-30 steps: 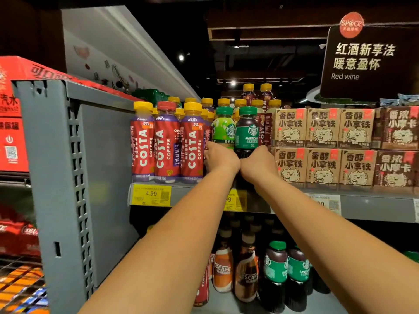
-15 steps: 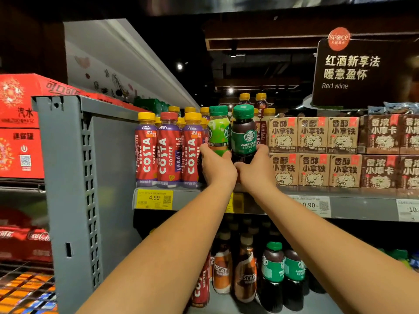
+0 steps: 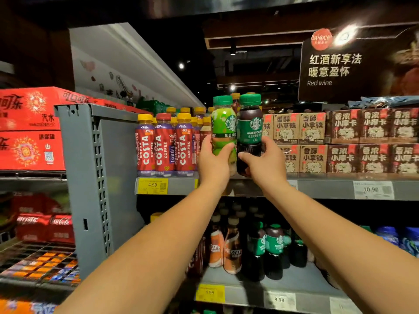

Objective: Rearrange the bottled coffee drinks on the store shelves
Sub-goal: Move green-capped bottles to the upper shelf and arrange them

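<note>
Light-green bottle point(image 3: 223, 130) gripped in left hand point(image 3: 214, 164), dark bottle point(image 3: 249, 132) in right hand point(image 3: 264, 165), both held low, probably so labels stay readable.

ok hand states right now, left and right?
Left hand: closed around the light-green Starbucks bottle.
Right hand: closed around the dark Americano Starbucks bottle.

Both hands are lifting now, pulling back from the shelf point(image 3: 328, 189). The left hand point(image 3: 213, 164) is raising the light-green bottle point(image 3: 223, 132). The right hand point(image 3: 263, 165) is raising the dark bottle point(image 3: 249, 130) alongside it.
</note>
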